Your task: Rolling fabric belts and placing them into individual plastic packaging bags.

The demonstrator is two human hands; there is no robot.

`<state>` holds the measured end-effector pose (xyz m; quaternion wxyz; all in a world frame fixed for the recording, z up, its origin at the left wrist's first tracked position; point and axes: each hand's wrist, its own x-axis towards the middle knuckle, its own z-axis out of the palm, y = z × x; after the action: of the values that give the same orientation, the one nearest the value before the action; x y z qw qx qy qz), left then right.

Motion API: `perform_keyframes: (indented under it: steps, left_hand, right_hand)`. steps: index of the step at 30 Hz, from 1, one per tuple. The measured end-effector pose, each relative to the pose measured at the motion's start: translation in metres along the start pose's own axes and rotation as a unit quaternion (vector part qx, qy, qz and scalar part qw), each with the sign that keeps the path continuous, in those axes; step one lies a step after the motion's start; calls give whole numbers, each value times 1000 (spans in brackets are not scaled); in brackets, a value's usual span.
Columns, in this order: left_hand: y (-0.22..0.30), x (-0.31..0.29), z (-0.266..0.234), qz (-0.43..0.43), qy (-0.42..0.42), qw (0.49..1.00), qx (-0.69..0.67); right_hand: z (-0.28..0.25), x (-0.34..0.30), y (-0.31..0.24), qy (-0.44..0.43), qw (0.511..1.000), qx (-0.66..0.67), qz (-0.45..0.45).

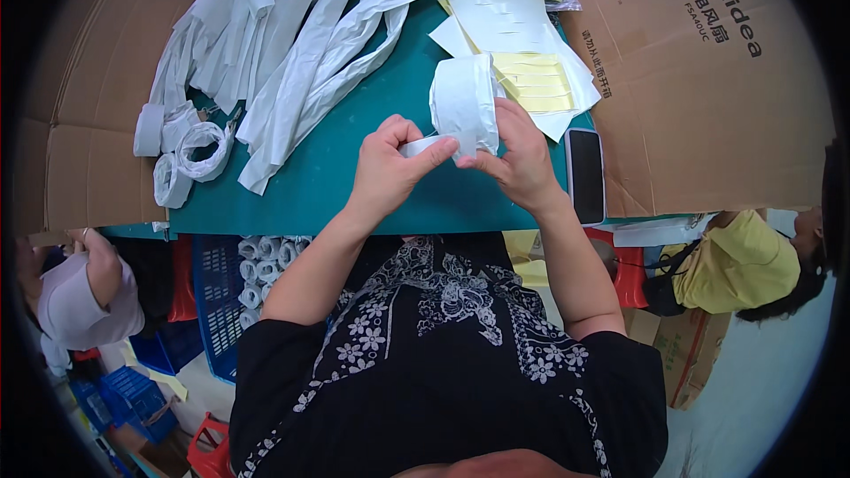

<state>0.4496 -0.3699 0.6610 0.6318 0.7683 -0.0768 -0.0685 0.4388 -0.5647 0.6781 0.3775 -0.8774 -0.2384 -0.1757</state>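
Note:
Over the green tabletop, a roll of white, paper-like strip [464,104] is held up between both of my hands. My right hand [522,155] is wrapped around its right side, thumb at the lower edge. The short loose end of the strip [418,147] is pinched between the thumb and fingers of my left hand [390,164], just left of the roll. Behind the roll lie white and yellow sheets [529,84] with rows of slits. Part of the roll's far side is hidden by my right fingers.
Long white strips [301,62] are heaped at the back left, with several small white rolls [205,152] beside them. A phone [585,177] lies right of my right hand. Cardboard [699,124] flanks the table [332,146]. A blue crate [219,301] with rolls stands below; people sit on both sides.

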Motion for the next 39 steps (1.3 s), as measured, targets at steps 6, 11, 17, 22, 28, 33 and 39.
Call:
perform_keyframes:
  steps: [6,11,17,22,28,33,39]
  left_hand:
    - [-1,-8,-3,6,27,1000,14]
    - [-9,-5,6,111,200,969,95]
    - [-5,-8,6,169,264,914,259]
    - [4,-8,3,202,298,881,308]
    - [-12,-4,5,244,171,905,303]
    - [-18,-8,-5,-34,-84,959,-268]
    - [-22,-21,0,-70,-116,860,-491]
  right_hand:
    - [12,-6,-14,36,998,28,35]
    - [26,-12,-23,76,995,32,52]
    - [32,-11,-31,101,993,-61,21]
    - [35,-11,-26,111,990,-91,0]
    - [33,-10,-24,101,989,-109,-21]
    - [12,-6,-22,-4,992,122,43]
    - [15,2,-19,2,988,147,-57]
